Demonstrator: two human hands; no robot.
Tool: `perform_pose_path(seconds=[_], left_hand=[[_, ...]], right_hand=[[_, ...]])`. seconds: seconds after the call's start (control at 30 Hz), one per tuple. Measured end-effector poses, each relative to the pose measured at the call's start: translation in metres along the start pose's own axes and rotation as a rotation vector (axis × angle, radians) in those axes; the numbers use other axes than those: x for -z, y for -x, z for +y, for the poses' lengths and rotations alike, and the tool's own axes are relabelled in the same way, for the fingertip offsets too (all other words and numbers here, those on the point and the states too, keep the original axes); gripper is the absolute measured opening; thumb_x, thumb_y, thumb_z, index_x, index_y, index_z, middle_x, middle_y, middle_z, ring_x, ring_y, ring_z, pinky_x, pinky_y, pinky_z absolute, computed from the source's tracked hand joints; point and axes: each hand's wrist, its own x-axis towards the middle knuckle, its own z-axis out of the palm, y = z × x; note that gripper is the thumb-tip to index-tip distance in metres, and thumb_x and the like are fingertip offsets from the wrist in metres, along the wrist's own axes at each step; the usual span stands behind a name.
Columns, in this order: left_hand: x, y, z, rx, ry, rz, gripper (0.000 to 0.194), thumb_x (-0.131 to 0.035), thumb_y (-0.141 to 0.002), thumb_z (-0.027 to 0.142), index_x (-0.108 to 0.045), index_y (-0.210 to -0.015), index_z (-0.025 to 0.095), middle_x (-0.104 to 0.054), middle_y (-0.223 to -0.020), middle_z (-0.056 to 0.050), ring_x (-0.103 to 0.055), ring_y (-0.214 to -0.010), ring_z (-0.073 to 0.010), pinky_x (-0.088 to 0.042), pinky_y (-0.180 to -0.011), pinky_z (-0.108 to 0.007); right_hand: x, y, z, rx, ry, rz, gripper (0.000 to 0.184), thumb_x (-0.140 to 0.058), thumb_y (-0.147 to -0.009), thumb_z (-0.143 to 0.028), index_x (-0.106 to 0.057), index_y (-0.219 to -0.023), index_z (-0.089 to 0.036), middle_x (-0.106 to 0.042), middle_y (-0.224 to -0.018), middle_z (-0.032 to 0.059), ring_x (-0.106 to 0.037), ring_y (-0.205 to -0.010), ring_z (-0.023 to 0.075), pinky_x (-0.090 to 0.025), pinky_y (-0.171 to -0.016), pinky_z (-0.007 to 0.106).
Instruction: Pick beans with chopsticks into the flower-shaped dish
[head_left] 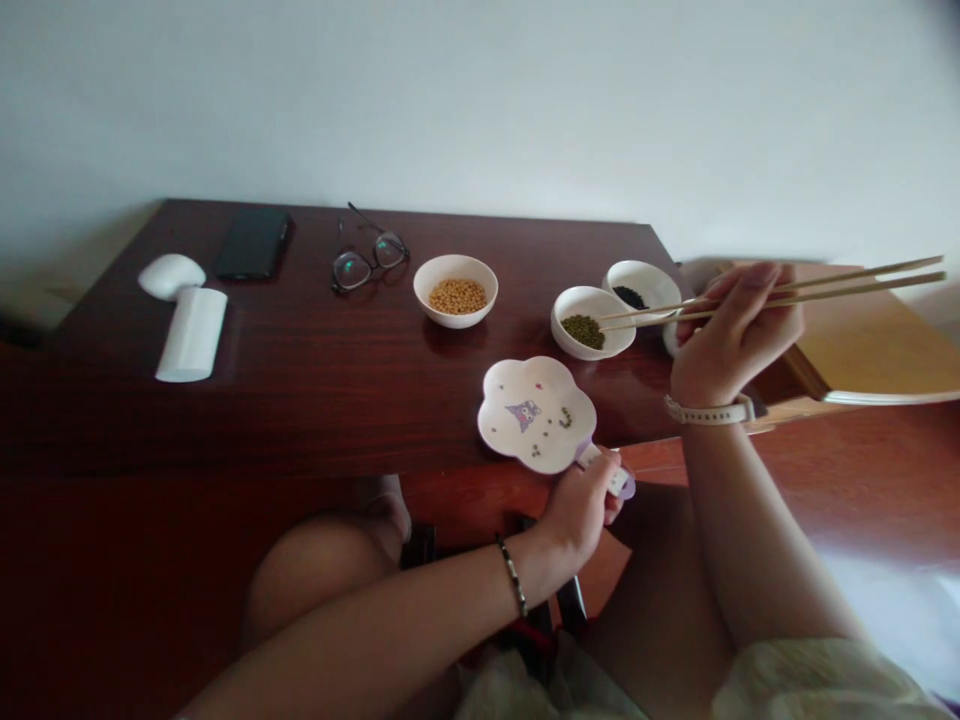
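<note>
My left hand [583, 503] is closed round the handle of a white flower-shaped dish [517, 442] with a lilac rim and a cartoon print. Several small green beans [566, 417] lie in it. In my right hand [739, 325] is a pair of chopsticks [847, 284], their tips down in a white bowl [585, 348] of green beans [583, 331]. Right behind that stands a second white bowl [660, 280] with black beans [630, 297]. Another white object [670, 338] is mostly hidden behind my right hand. Farther left, a third bowl [455, 319] holds yellow soybeans [457, 296].
On the dark wooden table [337, 390] lie eyeglasses [371, 262], a black box-like case [255, 243] and a white cylinder with a rounded head [192, 335]. A pale wooden piece of furniture [885, 335] stands to the right. A wall [480, 110] rises behind the table.
</note>
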Motion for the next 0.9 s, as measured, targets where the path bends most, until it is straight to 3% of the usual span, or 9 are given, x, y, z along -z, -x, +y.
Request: perform_pose_path(seconds=[0.17, 0.3, 0.43, 0.57, 0.73, 0.9], left_hand=[[0.000, 0.005, 0.009, -0.017, -0.027, 0.022, 0.038, -0.069, -0.087, 0.054, -0.054, -0.075, 0.022, -0.049, -0.063, 0.004, -0.036, -0.053, -0.0094, -0.024, -0.050, -0.024], [-0.001, 0.006, 0.009, -0.063, -0.024, -0.010, 0.038, -0.062, -0.089, 0.056, -0.052, -0.074, 0.022, -0.043, -0.060, 0.005, -0.032, -0.052, -0.0096, -0.022, -0.050, -0.026], [0.000, 0.003, 0.004, -0.082, -0.034, -0.067, 0.042, -0.060, -0.090, 0.060, -0.049, -0.073, 0.023, -0.039, -0.059, 0.006, -0.032, -0.050, -0.0091, -0.023, -0.050, -0.027], [0.001, 0.002, 0.004, -0.096, -0.043, -0.092, 0.040, -0.057, -0.091, 0.059, -0.049, -0.074, 0.023, -0.040, -0.059, 0.007, -0.032, -0.050, -0.0093, -0.024, -0.051, -0.027], [0.000, 0.004, 0.010, -0.128, -0.080, -0.096, 0.036, -0.054, -0.093, 0.053, -0.051, -0.074, 0.023, -0.041, -0.057, 0.006, -0.035, -0.051, -0.0108, -0.026, -0.053, -0.027], [-0.003, 0.004, 0.010, -0.102, -0.093, -0.052, 0.042, -0.057, -0.094, 0.058, -0.052, -0.073, 0.023, -0.041, -0.056, 0.005, -0.036, -0.052, -0.0117, -0.026, -0.053, -0.027]], right_hand=[[0.006, 0.014, -0.027, -0.075, -0.170, -0.153, 0.047, -0.052, -0.114, -0.053, -0.058, -0.077, -0.024, -0.048, -0.059, -0.0038, -0.045, -0.040, 0.0098, -0.027, -0.037, 0.029], [0.006, 0.034, -0.033, -0.196, -0.243, -0.312, 0.053, -0.053, -0.110, -0.065, -0.057, -0.076, -0.025, -0.047, -0.058, -0.0051, -0.042, -0.039, 0.0095, -0.026, -0.035, 0.028], [0.008, 0.055, -0.030, -0.308, -0.335, -0.379, 0.050, -0.056, -0.110, -0.061, -0.055, -0.076, -0.025, -0.049, -0.061, -0.0043, -0.041, -0.040, 0.0085, -0.024, -0.036, 0.028], [0.012, 0.065, -0.030, -0.348, -0.341, -0.534, 0.047, -0.057, -0.112, -0.055, -0.057, -0.077, -0.024, -0.049, -0.056, -0.0046, -0.041, -0.040, 0.0090, -0.027, -0.038, 0.028], [0.014, 0.066, -0.035, -0.314, -0.300, -0.560, 0.046, -0.057, -0.112, -0.055, -0.056, -0.078, -0.025, -0.050, -0.057, -0.0043, -0.042, -0.042, 0.0094, -0.030, -0.041, 0.028], [0.016, 0.068, -0.035, -0.287, -0.237, -0.585, 0.046, -0.057, -0.112, -0.055, -0.057, -0.077, -0.025, -0.051, -0.056, -0.0046, -0.043, -0.042, 0.0098, -0.031, -0.041, 0.028]])
